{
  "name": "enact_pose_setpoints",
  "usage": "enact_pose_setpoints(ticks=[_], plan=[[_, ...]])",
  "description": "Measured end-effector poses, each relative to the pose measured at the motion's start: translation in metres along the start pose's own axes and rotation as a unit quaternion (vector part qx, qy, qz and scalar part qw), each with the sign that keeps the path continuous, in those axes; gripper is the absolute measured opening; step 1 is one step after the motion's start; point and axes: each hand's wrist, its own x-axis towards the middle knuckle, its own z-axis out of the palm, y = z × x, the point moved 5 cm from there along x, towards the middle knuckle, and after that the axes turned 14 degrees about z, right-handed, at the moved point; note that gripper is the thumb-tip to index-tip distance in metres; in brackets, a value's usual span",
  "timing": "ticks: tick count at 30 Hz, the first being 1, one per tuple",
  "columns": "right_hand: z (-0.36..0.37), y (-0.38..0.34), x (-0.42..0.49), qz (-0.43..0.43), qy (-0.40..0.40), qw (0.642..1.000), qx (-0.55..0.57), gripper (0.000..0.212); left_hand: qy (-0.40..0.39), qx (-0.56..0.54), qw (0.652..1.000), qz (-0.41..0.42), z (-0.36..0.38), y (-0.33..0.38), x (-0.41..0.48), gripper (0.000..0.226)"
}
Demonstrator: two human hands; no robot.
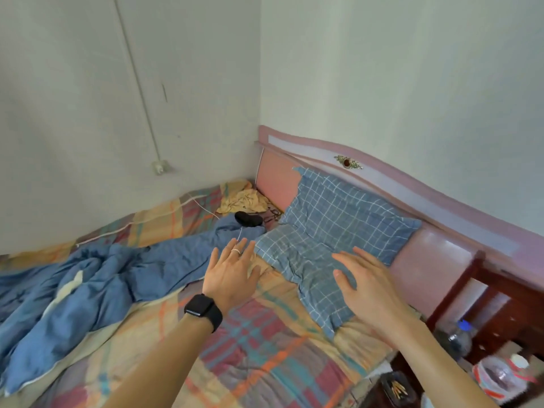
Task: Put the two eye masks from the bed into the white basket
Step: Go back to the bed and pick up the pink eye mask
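Blues and plaids
Blue-and-white checked pillow [344, 219]; plain blue duvet [88, 290]; orange, red and teal plaid sheet [250, 334]; pink headboard [276, 184]; black eye mask [248, 219].
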Motion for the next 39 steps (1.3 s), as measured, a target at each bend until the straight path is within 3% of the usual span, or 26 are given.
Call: enact_pose_setpoints(ticks=[12, 19, 26, 33, 39], plan=[[0.138, 0.019, 0.238, -0.06, -0.121, 0.991, -0.01, 0.044, -0.051, 0.014, 0.994, -0.095, 0.085, -0.103, 0.166, 0.062], [0.329, 0.055, 0.418, -0.084, -0.247, 0.964, -0.056, 0.051, -0.131, 0.001, 0.978, -0.161, 0.215, -0.18, 0.31, 0.06], [0.549, 0.111, 0.525, -0.062, -0.351, 0.927, -0.116, 0.056, -0.201, -0.004, 0.962, -0.187, 0.392, -0.258, 0.404, 0.06], [0.697, 0.126, 0.575, -0.037, -0.372, 0.917, -0.138, 0.064, -0.192, -0.022, 0.964, -0.185, 0.5, -0.319, 0.487, 0.055], [0.75, 0.137, 0.573, -0.058, -0.322, 0.935, -0.14, 0.062, -0.145, -0.028, 0.974, -0.174, 0.561, -0.355, 0.572, 0.049]])
